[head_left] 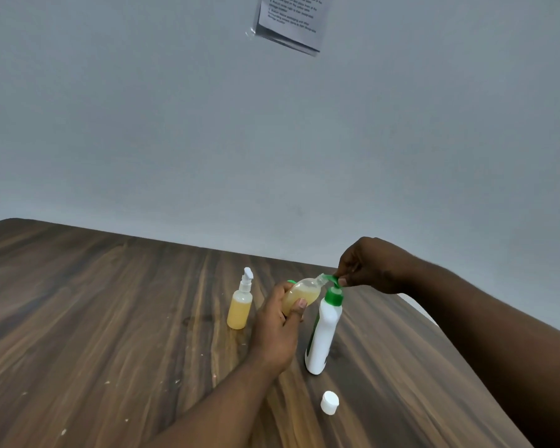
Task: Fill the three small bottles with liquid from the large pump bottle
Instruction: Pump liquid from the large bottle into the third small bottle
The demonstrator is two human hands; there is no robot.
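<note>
A large white pump bottle (322,337) with a green pump head (333,291) stands on the brown wooden table (110,318). My right hand (366,266) rests on the pump head, fingertips gripping its nozzle. My left hand (278,324) holds a small clear bottle (304,292), tilted, with its open neck at the pump's nozzle; it holds yellow liquid. Another small bottle (240,307) with a white spray top stands to the left, largely full of yellow liquid. A bit of green (291,281) shows behind my left hand; I cannot tell what it is.
A loose white cap (329,402) lies on the table in front of the pump bottle. The table's far edge meets a plain grey wall, where a printed paper sheet (291,21) hangs. The table's right edge runs under my right forearm.
</note>
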